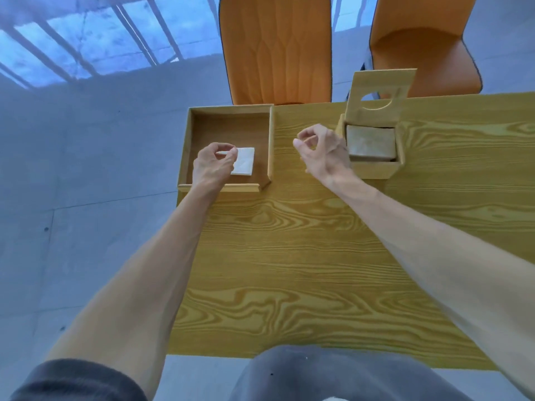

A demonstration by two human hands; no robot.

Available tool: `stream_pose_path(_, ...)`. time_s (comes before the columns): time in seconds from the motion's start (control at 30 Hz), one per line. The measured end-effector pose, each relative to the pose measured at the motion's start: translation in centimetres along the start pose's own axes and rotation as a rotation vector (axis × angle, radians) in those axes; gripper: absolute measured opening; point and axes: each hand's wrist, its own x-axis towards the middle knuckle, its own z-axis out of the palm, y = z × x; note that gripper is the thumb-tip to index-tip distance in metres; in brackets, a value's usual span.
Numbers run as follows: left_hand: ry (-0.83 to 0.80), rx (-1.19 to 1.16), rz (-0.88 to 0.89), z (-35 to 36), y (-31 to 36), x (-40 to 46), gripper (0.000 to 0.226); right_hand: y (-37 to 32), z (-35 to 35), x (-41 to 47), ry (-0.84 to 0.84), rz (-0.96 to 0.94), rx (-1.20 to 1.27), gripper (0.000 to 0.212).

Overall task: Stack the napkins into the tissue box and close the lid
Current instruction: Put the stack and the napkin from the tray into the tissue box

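I count two wooden containers on the yellow wood-grain table [304, 256]: one shallow open wooden tray [270, 140] at far left, one small square wooden tissue box [373, 169] to its right, well apart from the tray. The box's one wooden lid with an oval slot [379, 92] stands upright at the far side, so the box is open.

Napkins: one stack of white folded napkins [244, 161] lies on the tray floor, toward the near side. How many sheets it holds I can't tell. One more stack of napkins inside the box [370, 143] fills most of the opening, sitting just below the rim; sheet count unreadable there too.

My left hand [212, 163] is down in the tray, thumb and forefinger pressed together on the left edge of the white stack, pinching what looks like the top sheet. Whether that sheet is lifted clear of the rest I can't tell.

My right hand [321, 149] hovers over bare table between tray and box, just left of the box's left wall. Fingers curled, thumb and forefinger tips nearly meeting, nothing visible between them.

Two orange upholstered chairs beyond the far table edge: left chair [275, 47], right chair [425, 44]. Grey concrete floor [86, 169] to the left. Both forearms bare, one dark sleeve cuff [78, 380] showing at near left.
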Motion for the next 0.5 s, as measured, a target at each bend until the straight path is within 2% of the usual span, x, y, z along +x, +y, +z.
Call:
stream_pose_path(0.27, -0.052, 0.000, -0.095, -2.5, -4.4, 4.4, 0.040, -2.8, 8.1, 2.0, -0.101, 0.085, -0.036, 0.023)
stream_pose_path(0.37, -0.071, -0.014, -0.133, -2.8, -5.0, 6.1, 0.045, -3.8, 10.4, 2.8, -0.128, 0.113, -0.024, 0.027)
stream_pose_path(0.5, -0.101, -0.028, -0.199, -3.1, -5.1, 8.0, 0.052, -4.5, 12.2, 2.9, -0.247, 0.067, -0.048, 0.034)
